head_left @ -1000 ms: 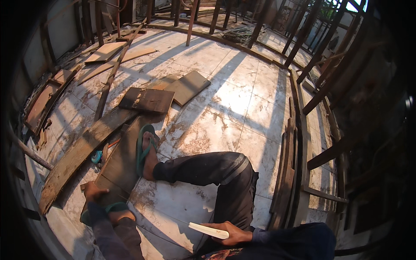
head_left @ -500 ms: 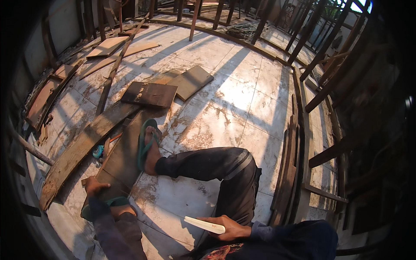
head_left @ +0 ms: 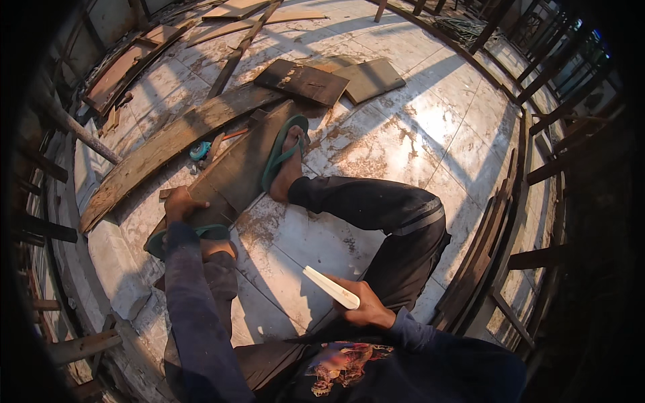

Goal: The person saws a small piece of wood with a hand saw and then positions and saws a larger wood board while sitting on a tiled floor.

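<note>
My left hand [head_left: 179, 203] is closed on the edge of a wide wooden board [head_left: 235, 181], near its close end, with the thumb across the top. Both of my feet, in green flip-flops [head_left: 274, 161], rest on that board. In my right hand [head_left: 368, 306], above my lap, is a long narrow cream-white object [head_left: 330, 286] with a rounded end; I cannot make out its kind. The fingers beneath it are partly hidden. A blue-green round tool [head_left: 199, 150], perhaps a tape measure, and a thin orange piece [head_left: 235, 133] lie beside the board.
A long rough plank [head_left: 168, 148] lies left of the board. Beyond are a dark board [head_left: 302, 82] and a lighter one [head_left: 371, 80]. Stacked strips of timber [head_left: 484, 242] line the right. Wooden posts [head_left: 564, 87] stand around the tiled floor [head_left: 396, 154].
The view has tilted and swung left, so the scene sits higher and further right. My left hand stays on the board; the cream-white object is still in my right hand, now angled more steeply.
</note>
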Action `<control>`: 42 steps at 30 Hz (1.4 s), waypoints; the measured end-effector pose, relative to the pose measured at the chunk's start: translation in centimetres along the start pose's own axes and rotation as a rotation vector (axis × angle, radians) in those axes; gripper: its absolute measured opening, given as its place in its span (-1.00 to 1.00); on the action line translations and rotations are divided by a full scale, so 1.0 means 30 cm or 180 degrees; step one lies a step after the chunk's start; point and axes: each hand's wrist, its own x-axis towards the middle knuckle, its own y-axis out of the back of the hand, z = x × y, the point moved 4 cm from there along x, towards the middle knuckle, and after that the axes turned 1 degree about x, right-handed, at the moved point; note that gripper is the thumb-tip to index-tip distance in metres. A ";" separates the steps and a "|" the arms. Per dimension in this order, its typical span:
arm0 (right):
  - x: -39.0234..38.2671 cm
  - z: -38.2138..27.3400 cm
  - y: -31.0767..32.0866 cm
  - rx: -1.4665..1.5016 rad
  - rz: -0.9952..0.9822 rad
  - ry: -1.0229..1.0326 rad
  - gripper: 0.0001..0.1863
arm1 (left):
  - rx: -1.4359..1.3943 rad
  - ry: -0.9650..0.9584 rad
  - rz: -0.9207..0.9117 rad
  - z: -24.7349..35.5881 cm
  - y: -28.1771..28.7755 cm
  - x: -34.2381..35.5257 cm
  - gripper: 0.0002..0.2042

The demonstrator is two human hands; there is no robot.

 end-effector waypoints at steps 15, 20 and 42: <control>-0.313 -0.215 0.203 -0.0483 0.0458 0.0233 -0.39 | 0.0539 0.0052 0.0261 0.008 0.028 -0.126 -0.31; -0.430 -0.284 0.371 -0.0646 0.1508 -0.0009 -0.37 | 0.0556 -0.0100 0.0584 0.067 0.028 -0.151 -0.43; -0.087 -0.249 0.351 0.0014 0.2279 0.0489 -0.48 | 0.1204 -0.1747 0.2387 0.218 0.167 -0.038 -0.72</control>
